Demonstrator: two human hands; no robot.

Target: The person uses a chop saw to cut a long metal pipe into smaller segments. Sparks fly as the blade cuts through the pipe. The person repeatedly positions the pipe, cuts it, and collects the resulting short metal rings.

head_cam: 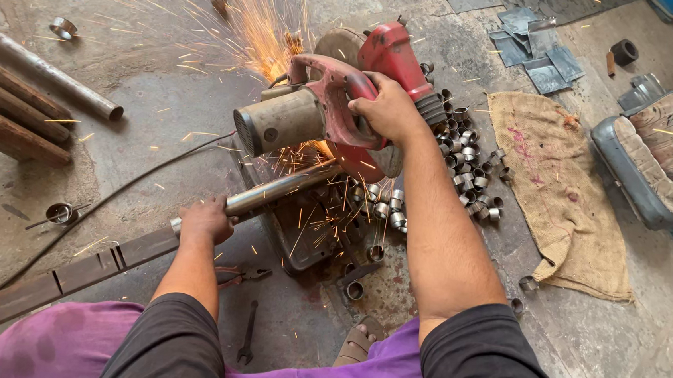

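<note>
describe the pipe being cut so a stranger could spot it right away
Start at the red chop saw throwing sparks in the middle of the floor. The pipe runs from under its blade down-left into the left hand. It is shiny, unlike the rusty pipes lying at far left.

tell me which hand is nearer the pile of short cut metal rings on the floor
Right. The right hand grips the red chop saw's handle, just beside the pile of short cut metal rings. The left hand holds the steel tube further away across the saw.
</note>
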